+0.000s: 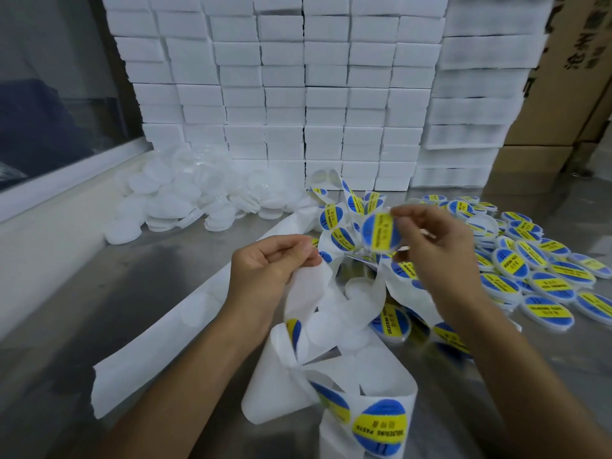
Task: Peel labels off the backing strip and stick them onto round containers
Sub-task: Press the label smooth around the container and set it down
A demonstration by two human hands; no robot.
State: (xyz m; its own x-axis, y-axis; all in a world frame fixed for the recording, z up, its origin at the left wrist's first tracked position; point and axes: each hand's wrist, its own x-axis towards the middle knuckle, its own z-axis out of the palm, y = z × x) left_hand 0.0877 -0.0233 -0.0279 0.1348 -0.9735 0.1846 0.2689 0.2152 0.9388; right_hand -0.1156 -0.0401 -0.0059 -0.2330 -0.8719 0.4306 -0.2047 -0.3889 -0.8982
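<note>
Hands mid-frame: left hand (275, 260) pinches backing strip (311, 293), right hand (437, 246) pinches a container (381, 231) with a blue-yellow label.
Labelled containers (536, 276) piled right on table (116, 293); blank ones (185, 200) upper left.

Two hands (271, 263), one backing strip (334, 326), dozens of labelled containers (543, 283), many unlabelled lids (185, 200), stacked white boxes (324, 94)

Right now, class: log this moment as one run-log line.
left hand: grips strip | right hand: pinches peeled label | unlabelled containers: heaped left | labelled containers: right
</note>
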